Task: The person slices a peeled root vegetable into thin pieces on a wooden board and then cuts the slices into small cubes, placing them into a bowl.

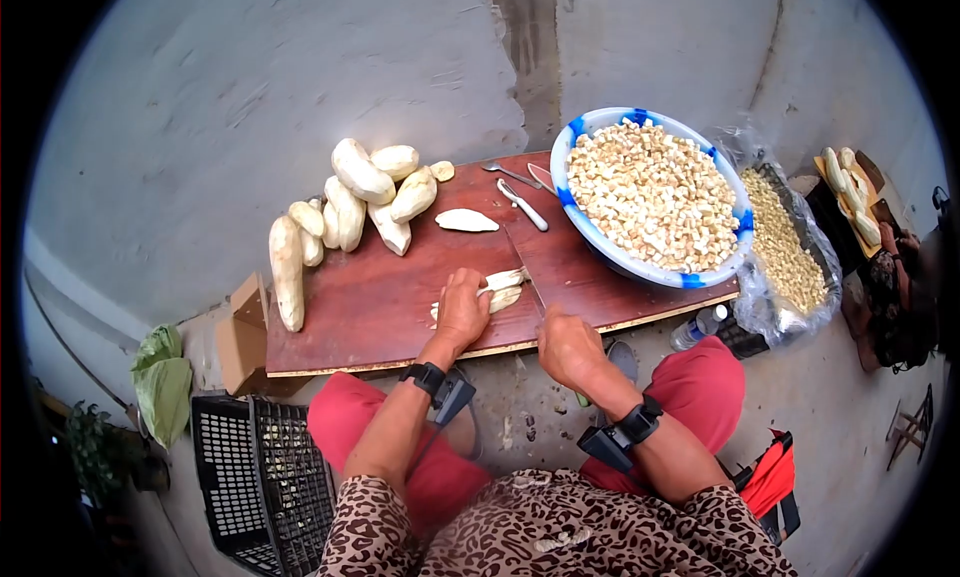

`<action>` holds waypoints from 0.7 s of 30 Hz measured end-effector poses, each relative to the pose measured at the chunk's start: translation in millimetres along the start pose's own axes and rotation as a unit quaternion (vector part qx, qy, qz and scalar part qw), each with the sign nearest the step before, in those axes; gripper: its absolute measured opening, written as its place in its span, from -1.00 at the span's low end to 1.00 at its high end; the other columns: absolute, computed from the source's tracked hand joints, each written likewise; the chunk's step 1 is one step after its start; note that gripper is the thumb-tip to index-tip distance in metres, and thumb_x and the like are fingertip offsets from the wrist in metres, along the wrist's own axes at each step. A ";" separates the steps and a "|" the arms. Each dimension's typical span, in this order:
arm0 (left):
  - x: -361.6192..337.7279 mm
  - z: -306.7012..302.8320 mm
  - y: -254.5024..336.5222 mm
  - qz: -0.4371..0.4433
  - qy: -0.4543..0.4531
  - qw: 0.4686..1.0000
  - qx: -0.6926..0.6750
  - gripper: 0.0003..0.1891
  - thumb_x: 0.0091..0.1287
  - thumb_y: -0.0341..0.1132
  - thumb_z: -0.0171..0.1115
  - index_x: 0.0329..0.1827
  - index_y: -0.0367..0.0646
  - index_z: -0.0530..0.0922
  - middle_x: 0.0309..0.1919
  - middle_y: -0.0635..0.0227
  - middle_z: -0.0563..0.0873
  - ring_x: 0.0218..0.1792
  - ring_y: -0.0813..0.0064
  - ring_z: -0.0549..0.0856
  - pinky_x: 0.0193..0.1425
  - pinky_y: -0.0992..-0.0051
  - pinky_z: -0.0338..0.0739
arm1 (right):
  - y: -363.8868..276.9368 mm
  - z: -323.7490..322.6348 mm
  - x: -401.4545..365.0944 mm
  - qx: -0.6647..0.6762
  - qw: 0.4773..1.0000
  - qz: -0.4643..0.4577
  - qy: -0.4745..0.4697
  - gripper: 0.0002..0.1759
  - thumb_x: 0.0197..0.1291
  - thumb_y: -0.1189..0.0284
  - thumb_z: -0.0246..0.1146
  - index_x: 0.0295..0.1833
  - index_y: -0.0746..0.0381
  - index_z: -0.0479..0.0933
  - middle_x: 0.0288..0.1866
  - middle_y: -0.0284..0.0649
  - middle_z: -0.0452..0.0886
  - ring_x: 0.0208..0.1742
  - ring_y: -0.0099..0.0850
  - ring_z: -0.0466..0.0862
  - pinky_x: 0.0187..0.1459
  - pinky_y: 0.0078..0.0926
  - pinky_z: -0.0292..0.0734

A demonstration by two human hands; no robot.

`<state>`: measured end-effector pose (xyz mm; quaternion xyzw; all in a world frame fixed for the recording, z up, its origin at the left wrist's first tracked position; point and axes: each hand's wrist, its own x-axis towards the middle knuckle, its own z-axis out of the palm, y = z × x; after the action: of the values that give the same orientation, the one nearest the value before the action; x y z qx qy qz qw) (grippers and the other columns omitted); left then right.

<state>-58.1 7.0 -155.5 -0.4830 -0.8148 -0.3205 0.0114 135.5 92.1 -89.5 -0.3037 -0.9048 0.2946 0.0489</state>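
Observation:
My left hand (463,307) is closed over a small stack of pale peeled root strips (505,278) on the reddish-brown board (350,322), with strip ends showing on either side of it. My right hand (572,352) grips a knife (524,267), whose thin blade points away from me across the board, just right of the strips. The knife's handle is hidden in the fist. A single cut root piece (466,220) lies farther back. Beyond my left hand, several whole peeled roots (362,172) are heaped at the board's back left.
A blue-and-white basin (745,217) full of pale cubes stands on the board's right. A peeler (522,205) and a spoon (510,174) lie beside it. More cubes fill a plastic-lined crate (785,242). A black crate (262,467) sits at lower left, a bottle (698,328) below the board.

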 end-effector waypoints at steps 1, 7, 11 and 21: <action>-0.1 0.8 1.1 -0.003 0.002 1.000 0.001 -0.80 0.15 -0.42 0.32 -0.21 -0.25 0.53 -0.18 0.05 0.59 -0.07 -0.04 0.55 0.04 0.15 0.45 | 2.5 2.5 -0.2 0.005 1.000 -0.007 0.007 -0.78 0.28 0.42 0.12 -0.16 0.40 0.42 -0.38 0.29 0.63 -0.25 0.23 0.66 -0.15 0.06 0.55; -4.1 -16.3 14.3 0.044 -0.036 0.994 0.096 -0.57 0.20 -0.18 0.36 0.07 -0.19 0.53 -0.03 0.11 0.56 0.08 0.06 0.50 0.09 0.15 0.40 | 0.0 -1.4 -3.2 -0.007 1.000 -0.013 -0.002 -0.82 0.18 0.50 0.13 -0.17 0.41 0.41 -0.38 0.29 0.63 -0.25 0.19 0.68 -0.15 0.02 0.58; -11.3 -22.0 12.7 0.080 -0.080 0.982 0.152 -0.47 0.19 -0.12 0.37 0.17 -0.21 0.50 0.02 0.10 0.54 0.09 0.07 0.47 0.13 0.18 0.39 | -2.4 -3.9 -1.0 -0.009 1.000 0.000 -0.019 -0.80 0.09 0.57 0.13 -0.16 0.42 0.40 -0.35 0.29 0.64 -0.23 0.17 0.70 -0.11 0.00 0.59; -26.6 -11.7 26.0 0.062 -0.052 0.985 0.155 -0.51 0.17 -0.14 0.39 0.09 -0.22 0.53 -0.10 0.11 0.53 -0.03 0.07 0.48 0.06 0.18 0.41 | 3.9 2.1 3.0 -0.006 1.000 -0.008 0.016 -0.77 0.11 0.58 0.09 -0.11 0.46 0.42 -0.22 0.33 0.64 -0.11 0.18 0.68 -0.03 0.01 0.58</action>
<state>-26.6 -11.5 -141.6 -0.5410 -0.8225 -0.1638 0.0635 134.5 95.3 -93.7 -0.3009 -0.9083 0.2836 0.0637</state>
